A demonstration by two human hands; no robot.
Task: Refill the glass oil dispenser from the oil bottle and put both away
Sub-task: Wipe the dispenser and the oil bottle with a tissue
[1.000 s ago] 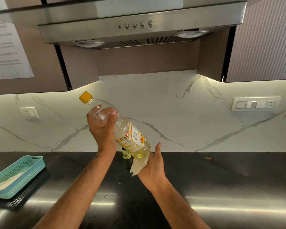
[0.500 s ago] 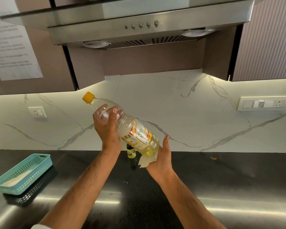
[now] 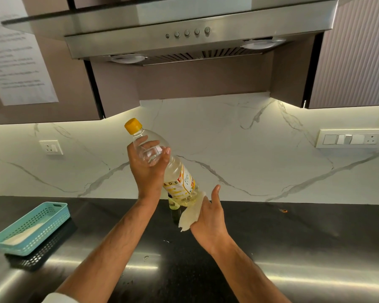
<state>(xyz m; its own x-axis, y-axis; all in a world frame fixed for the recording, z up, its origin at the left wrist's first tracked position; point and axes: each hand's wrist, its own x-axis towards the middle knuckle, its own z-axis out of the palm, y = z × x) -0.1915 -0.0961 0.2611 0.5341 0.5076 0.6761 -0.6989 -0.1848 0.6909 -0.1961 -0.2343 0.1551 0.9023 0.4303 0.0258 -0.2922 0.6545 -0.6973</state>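
A clear plastic oil bottle (image 3: 179,176) with a yellow cap and a yellow-and-red label hangs tilted over the black counter, cap up and to the left, with a little yellow oil pooled at its lower end. My left hand (image 3: 148,169) grips its upper shoulder. My right hand (image 3: 208,213) holds a white tissue (image 3: 190,215) against the bottle's base. The glass oil dispenser (image 3: 173,206) stands on the counter behind the bottle, mostly hidden by it and my hands.
A teal slotted basket (image 3: 31,228) holding something white sits at the counter's left. Small droplets (image 3: 146,257) dot the black counter (image 3: 293,237). A marble backsplash with sockets rises behind, and a steel hood (image 3: 184,40) hangs overhead.
The view has shifted, moving the scene slightly rightward. Both hands keep the same hold on the bottle and the tissue; the bottle's tilt is about the same.
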